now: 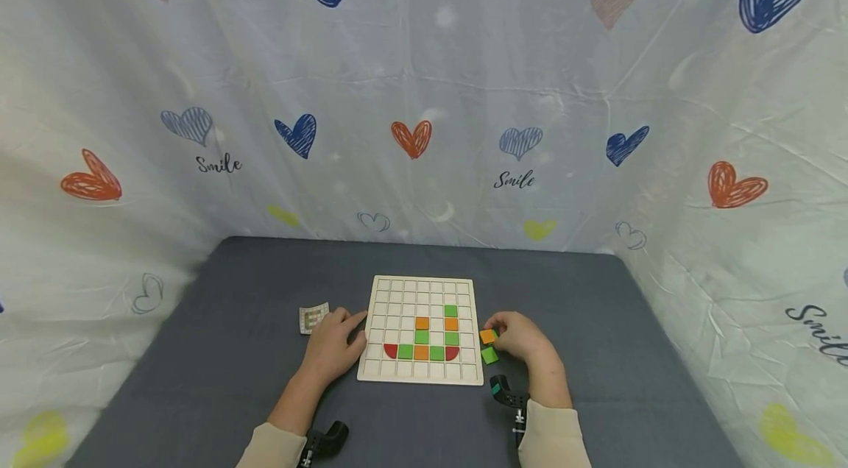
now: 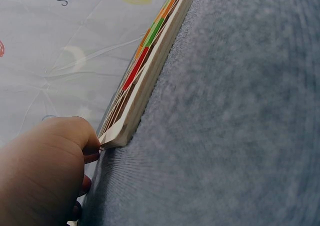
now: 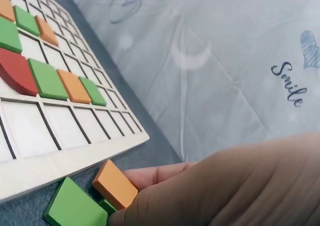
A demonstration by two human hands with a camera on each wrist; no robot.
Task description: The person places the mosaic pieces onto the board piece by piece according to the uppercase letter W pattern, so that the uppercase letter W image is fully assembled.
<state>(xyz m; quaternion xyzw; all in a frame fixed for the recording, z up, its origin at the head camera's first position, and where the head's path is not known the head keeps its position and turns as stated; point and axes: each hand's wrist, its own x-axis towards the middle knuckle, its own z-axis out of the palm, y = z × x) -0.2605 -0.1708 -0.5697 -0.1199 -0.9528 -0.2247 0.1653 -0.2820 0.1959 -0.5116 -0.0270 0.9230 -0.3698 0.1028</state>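
A wooden grid board [image 1: 397, 310] lies on the table with several green, orange and red tiles set in its squares. The tiles form a U-like outline, its two lower corners being rounded red pieces [image 1: 390, 351]. Along the board's left edge rests my left hand [image 1: 333, 344], index finger and thumb touching the side. Beyond the right edge, my right hand [image 1: 526, 339] pinches an orange square tile [image 3: 116, 185] between thumb and finger. A loose green tile [image 3: 75, 206] lies just beside it, and part of another green piece [image 3: 106, 206] shows under the orange one.
A small card with a printed grid pattern [image 1: 313, 316] lies left of the board, partly behind the left hand. Black wrist devices [image 1: 324, 442] sit on both wrists. The dark grey table [image 1: 411, 424] meets a white curtain printed with hearts [image 1: 411, 196].
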